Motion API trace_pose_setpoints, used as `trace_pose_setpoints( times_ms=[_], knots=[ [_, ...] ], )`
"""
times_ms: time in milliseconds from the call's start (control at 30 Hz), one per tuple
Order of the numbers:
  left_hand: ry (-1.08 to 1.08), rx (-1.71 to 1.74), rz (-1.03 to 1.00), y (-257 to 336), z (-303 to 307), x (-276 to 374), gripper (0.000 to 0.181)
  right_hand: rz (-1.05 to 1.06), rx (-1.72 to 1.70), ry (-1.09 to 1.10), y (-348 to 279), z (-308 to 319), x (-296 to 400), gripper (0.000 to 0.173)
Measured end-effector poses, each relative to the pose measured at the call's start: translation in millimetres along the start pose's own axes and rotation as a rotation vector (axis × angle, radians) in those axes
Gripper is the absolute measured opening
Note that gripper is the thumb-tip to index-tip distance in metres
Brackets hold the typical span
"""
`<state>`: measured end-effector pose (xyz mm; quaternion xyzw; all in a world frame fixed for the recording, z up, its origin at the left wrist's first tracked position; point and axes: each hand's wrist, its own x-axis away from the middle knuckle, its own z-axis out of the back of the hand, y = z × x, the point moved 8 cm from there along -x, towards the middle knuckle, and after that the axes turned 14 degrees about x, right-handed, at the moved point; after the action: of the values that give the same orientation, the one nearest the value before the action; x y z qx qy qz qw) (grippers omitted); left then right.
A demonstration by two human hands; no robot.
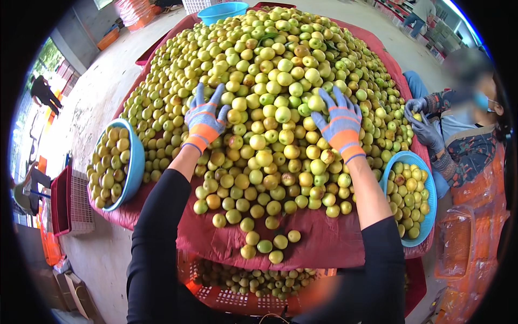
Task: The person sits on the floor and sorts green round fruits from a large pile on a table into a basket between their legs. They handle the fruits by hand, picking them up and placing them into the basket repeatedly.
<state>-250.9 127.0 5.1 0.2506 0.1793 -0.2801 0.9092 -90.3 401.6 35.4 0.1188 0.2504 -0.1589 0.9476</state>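
A large heap of round yellow-green fruits, some with brown blotches, covers a table draped in red cloth. My left hand, in a grey-blue and orange knit glove, rests on the heap's left part with fingers spread. On the right part lies my right hand, gloved alike, its fingers apart and touching a fruit near the index finger. Neither hand is closed around a fruit. A few loose fruits lie close to the cloth's near edge.
Blue baskets of fruit stand at the left and right corners. Below the near edge is an orange crate with fruit. An empty-looking blue basin sits at the far edge. A gloved co-worker sits at right beside stacked orange crates.
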Motion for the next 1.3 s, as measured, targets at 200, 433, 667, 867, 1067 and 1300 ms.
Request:
trace_pose_setpoints(
  times_ms=[200,433,667,867,1067,1300],
  knots=[
    [-0.348,-0.078,-0.073,31.1,7.3,47.2,0.054,0.041,-0.130,-0.143,-30.0,23.4,52.4,0.058],
    [-0.524,0.161,-0.188,47.5,43.3,154.7,0.052,0.321,-0.062,-0.397,-70.8,58.8,131.7,0.059],
    [-0.523,0.289,-0.148,53.2,94.9,234.5,0.048,0.012,-0.171,-0.423,-21.1,49.7,189.2,0.060],
    [-0.027,1.166,0.316,-0.2,87.7,231.3,0.027,0.012,-0.272,-0.361,-42.6,69.1,199.3,0.039],
    [0.185,1.768,1.138,-48.7,54.9,235.0,0.041,-0.091,-0.316,-0.214,-46.9,66.7,145.5,0.026],
    [0.193,1.871,1.268,-42.8,43.3,221.7,0.061,-0.204,-0.016,-0.291,-60.8,11.0,124.9,0.017]
  ],
)
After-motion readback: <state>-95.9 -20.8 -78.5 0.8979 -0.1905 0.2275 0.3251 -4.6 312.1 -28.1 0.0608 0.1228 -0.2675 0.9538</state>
